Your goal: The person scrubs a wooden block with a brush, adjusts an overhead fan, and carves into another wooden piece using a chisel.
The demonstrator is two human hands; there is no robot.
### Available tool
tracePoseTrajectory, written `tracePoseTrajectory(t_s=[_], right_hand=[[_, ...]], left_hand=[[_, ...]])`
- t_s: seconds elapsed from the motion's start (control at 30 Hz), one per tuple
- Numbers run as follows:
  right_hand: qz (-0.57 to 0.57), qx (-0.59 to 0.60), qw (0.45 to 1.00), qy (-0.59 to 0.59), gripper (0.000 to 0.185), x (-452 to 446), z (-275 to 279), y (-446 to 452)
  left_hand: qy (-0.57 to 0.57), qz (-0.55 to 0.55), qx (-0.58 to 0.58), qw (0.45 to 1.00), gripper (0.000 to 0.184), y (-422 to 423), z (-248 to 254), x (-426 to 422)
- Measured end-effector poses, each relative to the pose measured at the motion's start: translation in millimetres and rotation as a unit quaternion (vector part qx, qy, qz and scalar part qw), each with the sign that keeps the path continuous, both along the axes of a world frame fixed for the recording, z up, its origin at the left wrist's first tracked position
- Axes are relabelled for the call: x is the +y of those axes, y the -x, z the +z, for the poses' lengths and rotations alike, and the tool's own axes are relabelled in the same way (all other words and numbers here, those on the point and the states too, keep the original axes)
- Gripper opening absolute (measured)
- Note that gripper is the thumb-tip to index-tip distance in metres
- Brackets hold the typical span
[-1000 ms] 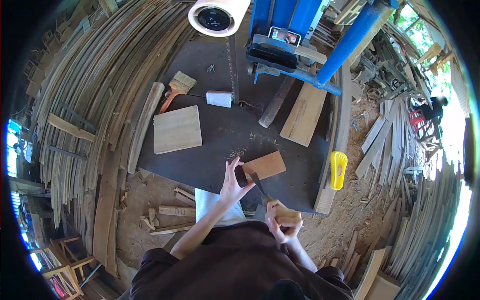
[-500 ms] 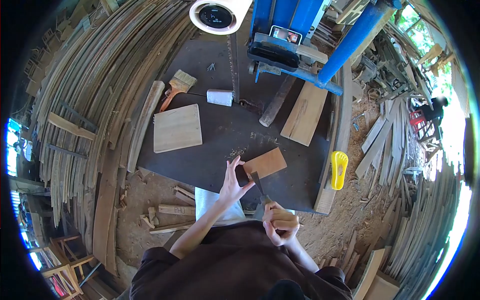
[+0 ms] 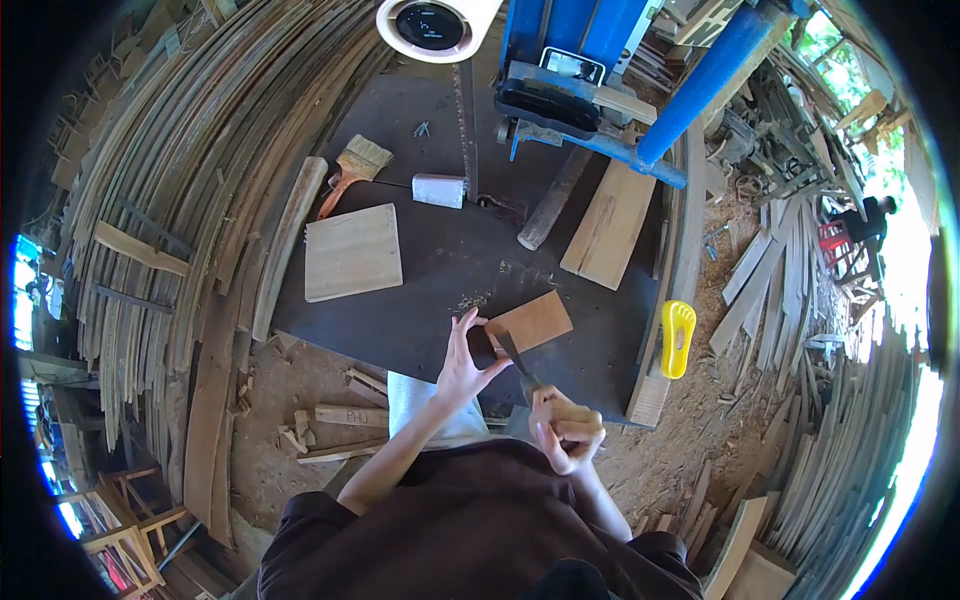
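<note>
A small reddish-brown wood block lies on the dark table top. My left hand holds its near left end between the thumb and the fingers. My right hand is wrapped around the handle of a chisel-like tool with a narrow dark metal blade. That blade slants up and left across the block's left end, close to my left thumb. Whether its edge touches the wood is hard to make out.
A saw blade rises from the dark table, with a blue machine frame behind. Around it lie a square board, a brush, a white-grey block, a plank and a yellow foot-shaped object.
The chisel's blade has moved slightly up and left over the block's end, and its angle has shifted. My right hand has turned a little; my left hand stays on the block.
</note>
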State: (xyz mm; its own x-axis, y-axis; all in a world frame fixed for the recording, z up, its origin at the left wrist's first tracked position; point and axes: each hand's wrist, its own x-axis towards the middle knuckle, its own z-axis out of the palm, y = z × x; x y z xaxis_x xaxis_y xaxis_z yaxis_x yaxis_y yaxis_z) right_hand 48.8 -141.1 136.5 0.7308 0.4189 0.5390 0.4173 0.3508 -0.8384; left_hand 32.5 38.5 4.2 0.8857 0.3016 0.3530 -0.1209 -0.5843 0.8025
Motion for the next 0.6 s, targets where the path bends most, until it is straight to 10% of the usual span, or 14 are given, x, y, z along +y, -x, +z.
tracePoseTrajectory(t_s=[0.6], right_hand=[[-0.004,0.012,1.0,0.014,0.034,9.3,4.5,0.1]], left_hand=[[0.0,0.004,0.004,1.0,0.106,0.8,0.4,1.0]])
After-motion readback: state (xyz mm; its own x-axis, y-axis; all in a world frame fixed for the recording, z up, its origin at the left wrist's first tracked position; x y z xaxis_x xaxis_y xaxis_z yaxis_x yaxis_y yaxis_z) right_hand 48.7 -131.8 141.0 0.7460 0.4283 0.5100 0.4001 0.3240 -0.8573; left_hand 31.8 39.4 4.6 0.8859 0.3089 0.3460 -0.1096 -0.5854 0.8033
